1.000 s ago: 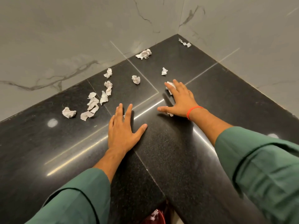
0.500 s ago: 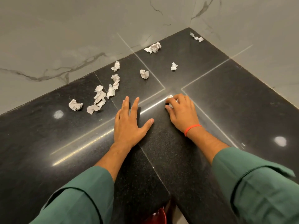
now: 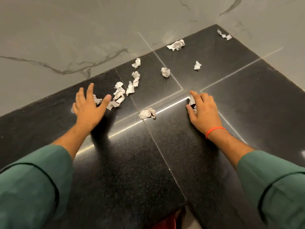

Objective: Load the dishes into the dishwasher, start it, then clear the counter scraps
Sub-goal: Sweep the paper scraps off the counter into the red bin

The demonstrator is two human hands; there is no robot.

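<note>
Several crumpled white paper scraps lie scattered on a black granite corner counter (image 3: 125,162). My left hand (image 3: 90,107) hovers with spread fingers over one scrap (image 3: 97,100), beside a cluster of scraps (image 3: 118,94). My right hand (image 3: 203,110), with an orange band at the wrist, curls its fingers round a paper scrap (image 3: 192,100) on the counter. One loose scrap (image 3: 147,113) lies between my hands. More scraps sit further back: near the wall (image 3: 176,45), in the corner (image 3: 224,35) and mid-counter (image 3: 165,72).
Grey marble walls (image 3: 82,38) close the counter at the back and right. A red object (image 3: 166,222) shows below the counter's front edge, at the inner corner.
My left hand lifted off the counter and moved left toward the scrap cluster, uncovering a scrap it had rested on. My right hand drew its scrap back and curled round it.
</note>
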